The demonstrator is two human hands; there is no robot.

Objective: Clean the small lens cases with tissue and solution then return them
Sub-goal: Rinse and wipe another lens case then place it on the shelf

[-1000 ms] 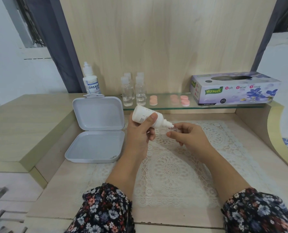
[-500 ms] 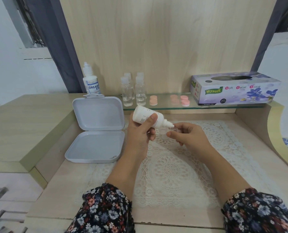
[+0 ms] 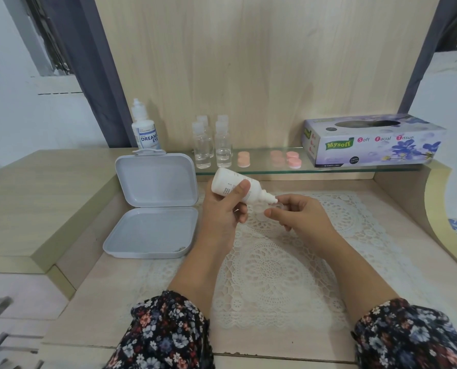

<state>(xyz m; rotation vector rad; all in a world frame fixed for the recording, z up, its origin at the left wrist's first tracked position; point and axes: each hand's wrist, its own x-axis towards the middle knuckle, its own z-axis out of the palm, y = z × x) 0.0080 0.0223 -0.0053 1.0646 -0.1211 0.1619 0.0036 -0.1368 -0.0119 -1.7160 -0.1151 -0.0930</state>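
Just left of frame centre, my left hand (image 3: 222, 214) wraps its curled fingers round the white solution bottle (image 3: 238, 185), whose long axis tilts, nozzle pointing right and slightly down. At centre, my right hand (image 3: 299, 214) pinches the small clear lens case (image 3: 276, 207) under that nozzle, above the desk (image 3: 89, 315).

The left hand (image 3: 222, 209) tips the white bottle (image 3: 238, 185) slightly lower at frame centre, nozzle nearing the clear lens case (image 3: 275, 207).
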